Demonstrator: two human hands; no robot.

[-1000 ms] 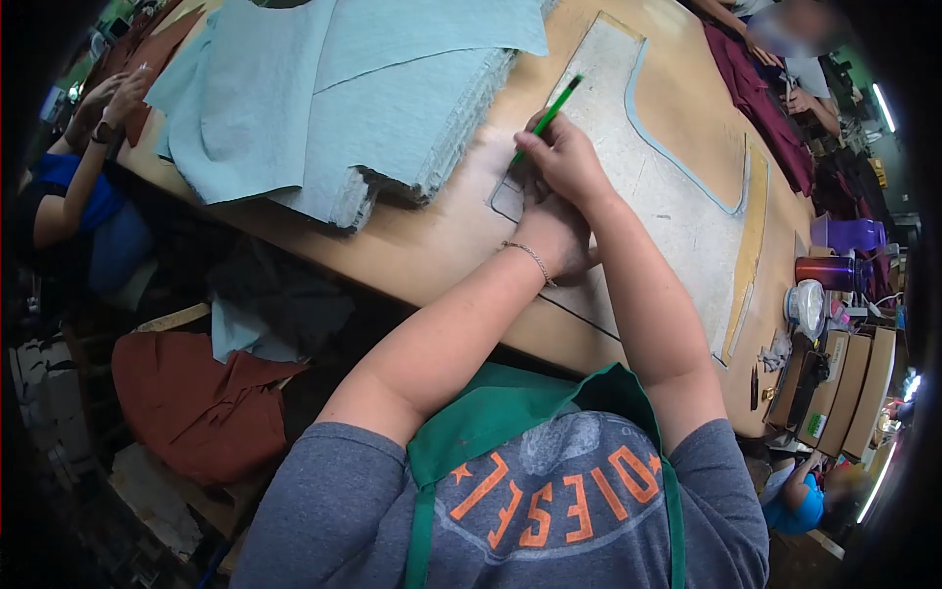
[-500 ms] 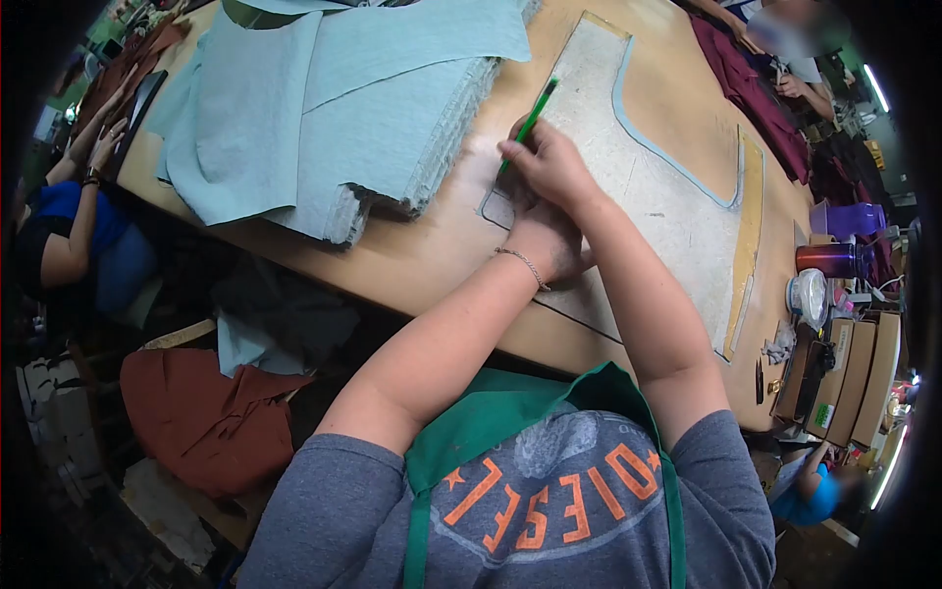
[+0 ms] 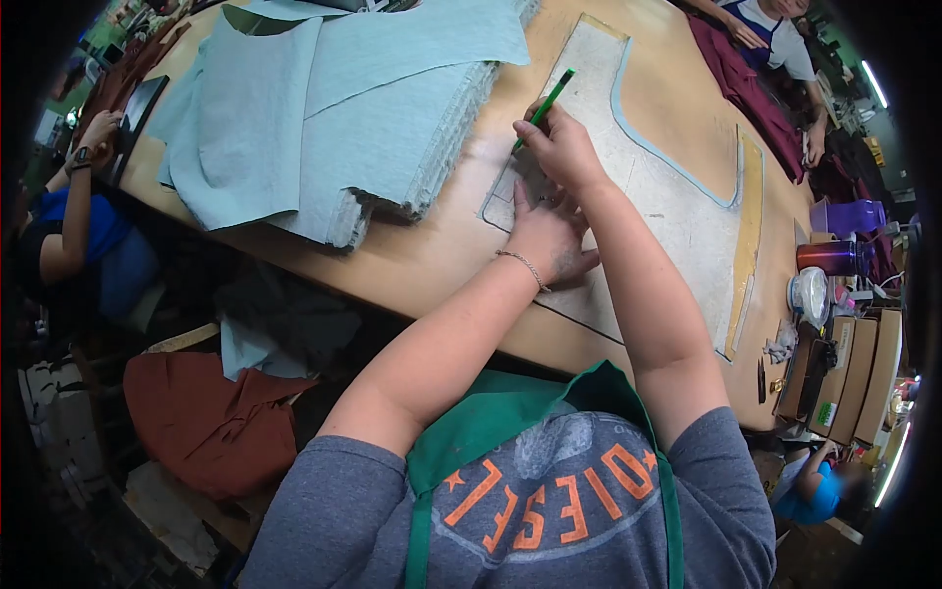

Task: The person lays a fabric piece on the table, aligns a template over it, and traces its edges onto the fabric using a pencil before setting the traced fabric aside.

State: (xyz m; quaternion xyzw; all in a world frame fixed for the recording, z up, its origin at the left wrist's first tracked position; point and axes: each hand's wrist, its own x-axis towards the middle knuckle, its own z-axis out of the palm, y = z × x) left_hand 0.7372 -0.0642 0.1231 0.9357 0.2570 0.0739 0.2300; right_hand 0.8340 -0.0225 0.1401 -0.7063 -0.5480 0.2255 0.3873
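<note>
Head view: a pale grey pattern board (image 3: 677, 231) lies flat on the tan table (image 3: 456, 255), a blue line along its curved inner edge and a yellow strip (image 3: 748, 226) on its right margin. The left hand (image 3: 547, 228) rests palm down on the left part of the pattern board, fingers spread, thumb out to the right, a chain bracelet (image 3: 520, 263) at the wrist. The right hand (image 3: 564, 152), crossed just above it, pinches a green pencil (image 3: 549, 101) between thumb and fingers, dark end up; the lower end points down by the pattern board's left edge, and I cannot tell whether it touches. Left of the pattern board sits a thick stack of light blue cloth (image 3: 392, 113), frayed at its near side. Right of the board, at the table's far edge, lies maroon cloth (image 3: 751, 98), with a co-worker's hand (image 3: 814, 142) beside it. Further right of the board are a purple container (image 3: 849, 216), a shiny tumbler (image 3: 829, 257) and cardboard boxes (image 3: 852, 383). Well to the board's lower left, below the table, is a rust-brown cloth bundle (image 3: 206, 417)
</note>
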